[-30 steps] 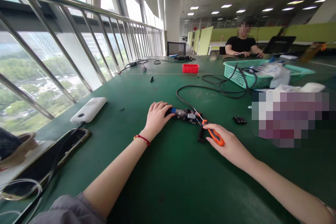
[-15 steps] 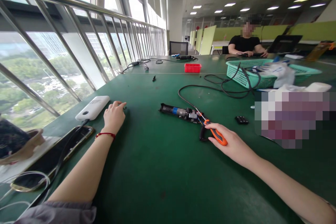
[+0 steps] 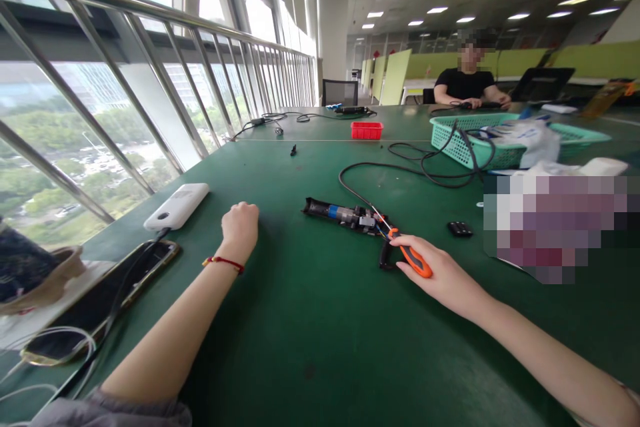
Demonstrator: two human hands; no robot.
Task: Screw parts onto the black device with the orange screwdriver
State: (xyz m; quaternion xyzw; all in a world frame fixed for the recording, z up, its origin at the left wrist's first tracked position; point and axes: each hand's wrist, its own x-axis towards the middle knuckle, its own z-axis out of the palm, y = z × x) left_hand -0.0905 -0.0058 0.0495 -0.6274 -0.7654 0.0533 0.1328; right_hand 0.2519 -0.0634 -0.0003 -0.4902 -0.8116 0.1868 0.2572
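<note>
In my right hand (image 3: 434,272) is a screwdriver (image 3: 416,261) with an orange and black handle. Its shaft points up and left over the exposed inner parts of an opened black power tool (image 3: 345,215), which lies on the green table. I cannot tell whether the tip touches a part. A black cable runs from the tool toward the back right. My left hand (image 3: 241,230), with a red cord on its wrist, is closed into a fist left of the tool; its fingertips and anything inside them are hidden. A small black part (image 3: 459,229) lies right of the tool.
A white power bank (image 3: 177,207) and a phone (image 3: 107,300) lie at the left. Farther back are a red bin (image 3: 367,131), a small black piece (image 3: 293,150) and a green basket (image 3: 453,141) with cables and bags. A person (image 3: 469,83) sits across the table.
My left hand has moved right, away from the power bank toward the tool, and its fingers have curled into a fist. My right hand and the screwdriver stay nearly still.
</note>
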